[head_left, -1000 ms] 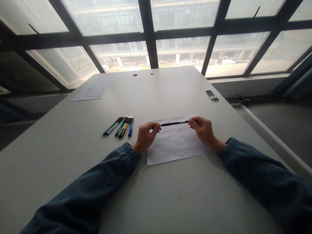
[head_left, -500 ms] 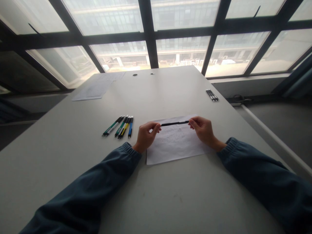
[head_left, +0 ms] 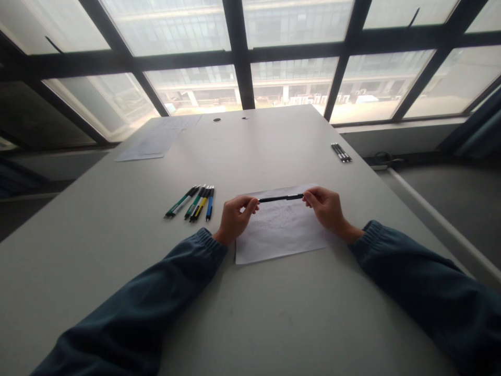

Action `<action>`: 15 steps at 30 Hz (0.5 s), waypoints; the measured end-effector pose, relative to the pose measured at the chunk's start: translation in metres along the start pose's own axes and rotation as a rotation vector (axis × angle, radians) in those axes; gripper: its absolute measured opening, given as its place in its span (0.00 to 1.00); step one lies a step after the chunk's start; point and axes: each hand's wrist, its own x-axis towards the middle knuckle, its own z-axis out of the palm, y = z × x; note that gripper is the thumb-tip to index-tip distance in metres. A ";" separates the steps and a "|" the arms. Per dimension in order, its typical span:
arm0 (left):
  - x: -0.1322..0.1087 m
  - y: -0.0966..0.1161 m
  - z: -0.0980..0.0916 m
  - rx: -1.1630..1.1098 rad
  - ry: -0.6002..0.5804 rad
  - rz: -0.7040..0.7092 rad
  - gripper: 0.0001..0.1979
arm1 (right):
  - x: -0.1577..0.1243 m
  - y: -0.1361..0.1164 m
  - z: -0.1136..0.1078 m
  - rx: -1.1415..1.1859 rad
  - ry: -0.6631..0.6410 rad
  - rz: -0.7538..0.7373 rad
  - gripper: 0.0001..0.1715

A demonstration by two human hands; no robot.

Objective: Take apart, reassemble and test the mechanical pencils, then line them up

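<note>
A black pen (head_left: pixel 278 198) is held level between my two hands, above a sheet of white paper (head_left: pixel 279 237) with faint marks on it. My left hand (head_left: pixel 236 215) pinches the pen's left end between thumb and fingers. At the other end, where the clip lies, my right hand (head_left: pixel 325 210) grips it the same way. Left of my left hand lie several pens, among them a green pen (head_left: pixel 180 203), a yellow pen (head_left: pixel 199 204) and a blue pen (head_left: pixel 210 202).
Near the right edge of the white table (head_left: pixel 250 156) several black pens (head_left: pixel 341 152) lie side by side. Sheets of paper (head_left: pixel 146 143) rest at the far left. Large windows with dark frames (head_left: pixel 245 68) stand beyond the far edge.
</note>
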 end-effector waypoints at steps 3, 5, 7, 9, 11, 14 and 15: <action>0.000 -0.001 0.000 0.004 -0.003 -0.003 0.17 | 0.000 0.000 0.000 0.000 -0.002 0.000 0.16; 0.000 -0.001 0.000 0.006 -0.004 -0.005 0.17 | 0.000 -0.001 0.000 0.003 -0.002 0.001 0.16; 0.000 0.000 0.000 0.004 -0.006 -0.007 0.17 | 0.000 -0.001 0.000 0.000 -0.003 0.006 0.16; 0.000 0.000 0.000 0.001 -0.010 -0.010 0.17 | 0.000 -0.001 0.000 -0.007 -0.005 0.012 0.17; 0.000 0.000 0.000 0.001 -0.011 -0.011 0.17 | 0.000 -0.001 0.000 -0.014 -0.005 0.016 0.17; 0.000 0.000 0.000 0.003 -0.008 -0.009 0.17 | 0.000 0.000 0.000 -0.021 -0.002 0.019 0.18; 0.000 -0.001 0.000 0.004 -0.009 -0.008 0.17 | 0.000 0.000 -0.001 -0.022 -0.001 0.018 0.18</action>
